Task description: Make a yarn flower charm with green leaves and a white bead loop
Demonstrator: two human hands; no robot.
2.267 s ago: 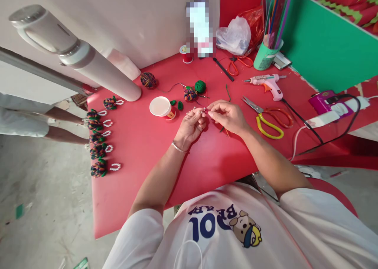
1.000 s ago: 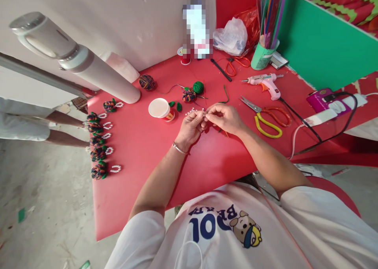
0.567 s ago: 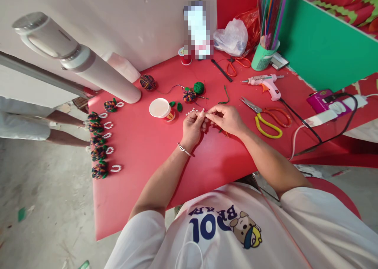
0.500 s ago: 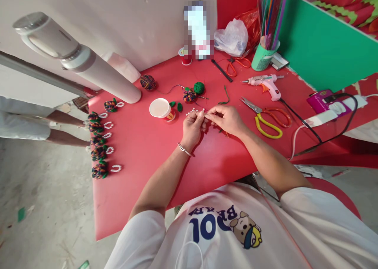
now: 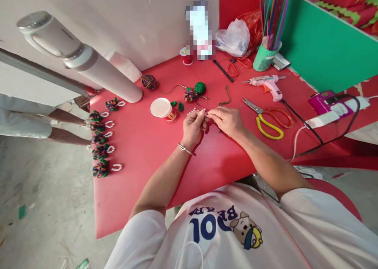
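My left hand (image 5: 193, 126) and my right hand (image 5: 226, 121) meet fingertip to fingertip over the red table (image 5: 141, 151). Between them they pinch a short string of white beads (image 5: 197, 111), which curves up and left out of my left fingers. Both hands are closed in a pinch. My left wrist wears a thin silver bangle (image 5: 185, 149). Just beyond the hands lie a multicoloured yarn flower (image 5: 190, 94), two small green leaves (image 5: 177, 105) and a white cup with a red base (image 5: 161, 108).
Several finished yarn flowers with bead loops (image 5: 99, 139) line the table's left edge. Yellow-handled scissors (image 5: 267, 121), a glue gun (image 5: 267, 84), a green cup of sticks (image 5: 265, 54), orange scissors (image 5: 236, 64), yarn balls (image 5: 149, 81) and a power strip with cables (image 5: 330, 115) lie around. A white cylinder (image 5: 85, 60) leans at left.
My hands have stayed together on the bead string, shifting slightly; my left wrist has turned more upright and the view has drifted a little to the right.
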